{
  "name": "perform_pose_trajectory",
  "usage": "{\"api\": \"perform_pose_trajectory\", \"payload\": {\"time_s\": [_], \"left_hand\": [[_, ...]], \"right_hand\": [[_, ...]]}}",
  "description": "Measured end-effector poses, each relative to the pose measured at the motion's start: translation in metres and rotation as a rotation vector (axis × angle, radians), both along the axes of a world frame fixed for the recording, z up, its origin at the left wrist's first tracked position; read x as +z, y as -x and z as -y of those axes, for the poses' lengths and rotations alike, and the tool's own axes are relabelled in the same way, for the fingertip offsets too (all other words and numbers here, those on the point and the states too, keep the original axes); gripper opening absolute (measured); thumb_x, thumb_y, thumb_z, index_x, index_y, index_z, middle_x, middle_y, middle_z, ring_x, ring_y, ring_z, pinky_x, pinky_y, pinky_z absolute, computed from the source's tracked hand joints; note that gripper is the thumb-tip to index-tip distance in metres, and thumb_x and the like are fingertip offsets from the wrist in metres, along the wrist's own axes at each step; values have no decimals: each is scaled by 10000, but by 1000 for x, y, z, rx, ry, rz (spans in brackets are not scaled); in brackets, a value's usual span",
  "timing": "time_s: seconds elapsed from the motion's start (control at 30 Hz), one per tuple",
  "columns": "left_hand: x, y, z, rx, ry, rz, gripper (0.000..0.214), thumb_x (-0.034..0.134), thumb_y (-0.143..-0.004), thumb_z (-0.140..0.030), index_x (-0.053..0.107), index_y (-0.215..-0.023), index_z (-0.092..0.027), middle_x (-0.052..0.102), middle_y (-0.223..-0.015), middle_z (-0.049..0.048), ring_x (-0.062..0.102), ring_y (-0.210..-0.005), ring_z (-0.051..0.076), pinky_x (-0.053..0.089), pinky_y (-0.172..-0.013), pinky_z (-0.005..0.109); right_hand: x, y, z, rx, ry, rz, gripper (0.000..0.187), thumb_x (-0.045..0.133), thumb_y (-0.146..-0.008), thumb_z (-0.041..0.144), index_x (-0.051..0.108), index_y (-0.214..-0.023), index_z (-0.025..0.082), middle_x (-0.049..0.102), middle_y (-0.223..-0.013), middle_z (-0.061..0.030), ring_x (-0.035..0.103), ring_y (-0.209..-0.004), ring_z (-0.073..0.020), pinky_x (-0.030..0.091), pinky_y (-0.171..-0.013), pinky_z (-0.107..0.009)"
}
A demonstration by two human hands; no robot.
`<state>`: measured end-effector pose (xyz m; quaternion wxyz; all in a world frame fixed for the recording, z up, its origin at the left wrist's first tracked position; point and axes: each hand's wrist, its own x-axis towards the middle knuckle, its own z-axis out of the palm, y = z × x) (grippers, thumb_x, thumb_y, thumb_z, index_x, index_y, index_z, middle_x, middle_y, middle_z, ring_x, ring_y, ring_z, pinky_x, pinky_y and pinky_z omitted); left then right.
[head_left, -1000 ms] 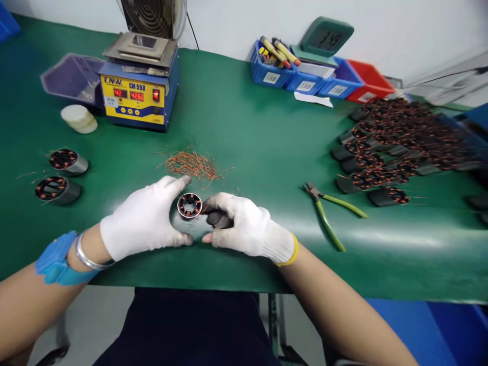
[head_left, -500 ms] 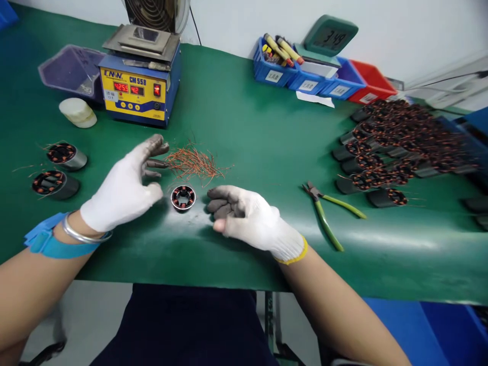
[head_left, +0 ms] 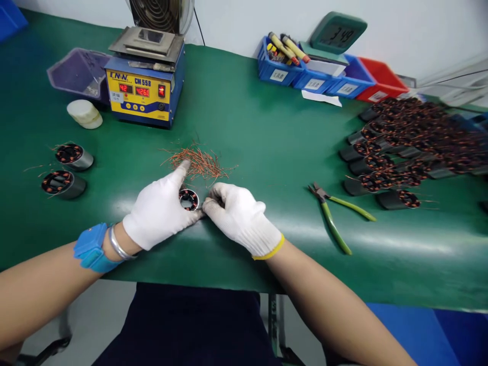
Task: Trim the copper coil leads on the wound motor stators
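My left hand (head_left: 162,211), in a white glove with dark fingertips, is curved around a small wound motor stator (head_left: 189,200) on the green bench. Its thumb lies along the stator's near side, and one finger reaches past the far side toward a heap of copper wire clippings (head_left: 200,161). Right beside the stator, my right hand (head_left: 236,211) is closed in a pinch, thumb against index finger, by the left thumb tip. Whatever lies in that pinch is too small to make out. Copper coils show inside the stator's round opening.
Green-handled cutters (head_left: 331,213) lie spread at the right. Behind them many stators (head_left: 375,180) stand crowded together. Two more stators (head_left: 63,184) are at the left, near a blue and yellow CM558 solder pot (head_left: 139,96). Blue bins (head_left: 280,73) line the wall.
My left hand has moved right and closed around the stator. My right hand has gone from loosely open fingers to a pinch beside it. The view has shifted slightly.
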<state>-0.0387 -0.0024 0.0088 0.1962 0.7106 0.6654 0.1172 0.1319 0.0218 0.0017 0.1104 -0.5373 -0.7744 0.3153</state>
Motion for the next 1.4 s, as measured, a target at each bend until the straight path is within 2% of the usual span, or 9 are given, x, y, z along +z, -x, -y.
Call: {"api": "perform_pose_trajectory", "payload": {"time_s": [0.1,0.23,0.43,0.67,0.83,0.97,1.07,1.17,1.4], "left_hand": [[-1,-2,1,-5,31,56,991,664,-693,-544,247,-1489,-127,676,-1078,125,658,-969,323,522,-811,410],[-2,0,0,-17,57,188,989,679,-686,-524,232,-1489,-159,686,-1027,82,668,-904,286,526,-750,381],[-4,3,-1,16,91,201,1052,734,-619,-506,240,-1492,-189,684,-1008,66,669,-868,269,532,-746,375],[1,1,0,10,122,240,1059,727,-630,-436,197,-1506,-165,703,-950,45,673,-830,244,524,-713,342],[8,4,-4,-29,155,245,1057,742,-591,-454,264,-1485,-157,705,-978,57,676,-855,252,532,-735,339],[16,18,-8,-36,205,312,637,737,-603,-494,613,-1148,-188,720,-937,46,673,-792,227,529,-675,315],[17,27,-11,-40,204,311,247,620,-752,-442,650,-795,-200,695,-730,-1,636,-667,181,480,-603,288],[14,28,-13,-34,174,368,209,577,-804,-383,631,-741,-191,672,-692,-14,611,-664,160,465,-614,272],[6,9,-13,1,129,605,187,608,-793,-353,607,-720,-181,646,-690,-11,594,-657,141,469,-585,255]], "right_hand": [[6,-5,-2,-15,-120,117,207,498,-866,329,585,-741,188,610,-711,-23,526,-632,-150,274,-544,-287],[6,-2,-3,20,-50,-108,228,489,-896,372,640,-928,204,664,-907,-29,599,-800,-158,376,-647,-264],[-5,-5,-11,-131,-159,46,163,551,-826,312,628,-766,182,649,-807,-49,582,-754,-182,372,-634,-289],[2,0,-9,-37,120,-187,152,567,-817,336,624,-786,199,647,-735,13,550,-652,-126,359,-578,-253],[1,-5,-9,-125,-42,2,151,554,-794,315,584,-706,197,642,-735,-7,552,-665,-149,315,-557,-275],[-5,-7,-3,-77,-133,-22,136,537,-817,306,625,-801,203,672,-835,-33,614,-793,-190,426,-679,-304],[-7,-5,3,-52,-293,-154,312,567,-821,324,617,-1092,177,661,-1108,-99,611,-1018,-237,466,-860,-360],[-5,0,7,-18,-270,-276,491,617,-801,318,547,-1257,151,628,-1235,-113,594,-1110,-230,466,-934,-359],[-4,10,5,33,10,-342,473,644,-770,240,583,-1233,166,680,-1145,-72,634,-1015,-200,497,-881,-344]]}}
